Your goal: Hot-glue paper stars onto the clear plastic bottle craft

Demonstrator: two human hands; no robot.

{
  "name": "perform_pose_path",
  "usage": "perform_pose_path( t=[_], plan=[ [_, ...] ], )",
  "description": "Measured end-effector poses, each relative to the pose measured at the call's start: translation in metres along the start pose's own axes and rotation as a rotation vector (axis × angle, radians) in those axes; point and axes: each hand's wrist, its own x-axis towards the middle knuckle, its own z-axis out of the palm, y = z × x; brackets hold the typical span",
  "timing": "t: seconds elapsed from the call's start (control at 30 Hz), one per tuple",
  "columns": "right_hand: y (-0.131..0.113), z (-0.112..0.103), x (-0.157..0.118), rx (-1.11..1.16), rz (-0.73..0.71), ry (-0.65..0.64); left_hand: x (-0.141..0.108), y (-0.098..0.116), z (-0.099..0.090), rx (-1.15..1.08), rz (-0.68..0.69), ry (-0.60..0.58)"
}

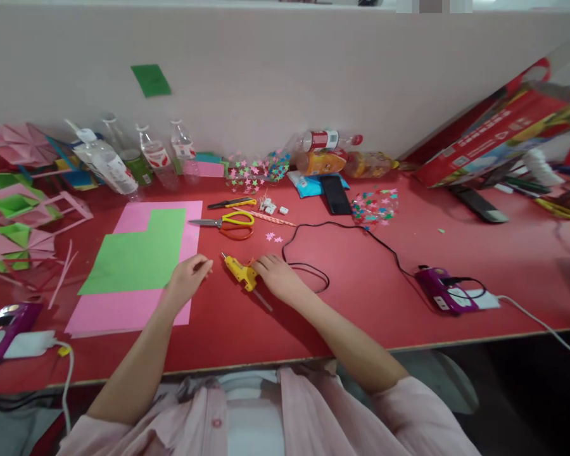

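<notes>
My left hand (189,277) is over the right edge of the green paper (137,256), its fingers curled together; whether anything small is between them is hidden. The green sheet lies on pink paper (123,313). Just right of centre, my right hand (275,272) rests its fingertips at the back of a yellow glue gun (241,272), which lies on its side with its nozzle towards the upper left. Scissors (225,223) with yellow and orange handles and a yellow cutter (232,202) lie beyond my hands, near a striped straw (266,216) and small pink stars (273,237).
Plastic bottles (158,155) and star-covered bottle pieces (247,174) line the partition. A phone (335,194) lies beside them. Purple power strips (439,290) sit at both sides, with a black cable looping across the red table (361,316). Paper crafts (16,202) stand left.
</notes>
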Motion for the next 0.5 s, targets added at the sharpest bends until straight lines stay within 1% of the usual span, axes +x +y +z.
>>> perform_pose_path(
  t=[0.07, 0.13, 0.2, 0.3, 0.4, 0.5],
  plan=[
    [0.011, -0.005, -0.008, -0.011, 0.030, 0.043, -0.012, -0.008, -0.001, 0.029, 0.021, -0.024],
    [0.029, -0.013, -0.022, -0.031, 0.110, 0.104, -0.021, -0.013, 0.000, 0.089, 0.068, -0.038],
    [0.050, -0.021, -0.038, -0.057, 0.214, 0.160, -0.026, -0.015, 0.003, 0.135, 0.108, -0.040],
    [0.081, -0.030, -0.063, -0.090, 0.344, 0.217, -0.028, -0.012, 0.011, 0.165, 0.170, -0.063],
    [0.101, -0.030, -0.078, -0.094, 0.394, 0.218, -0.026, -0.009, 0.018, 0.199, 0.265, -0.123],
    [0.113, -0.024, -0.083, -0.079, 0.389, 0.187, -0.025, -0.009, 0.019, 0.229, 0.313, -0.140]
  ],
)
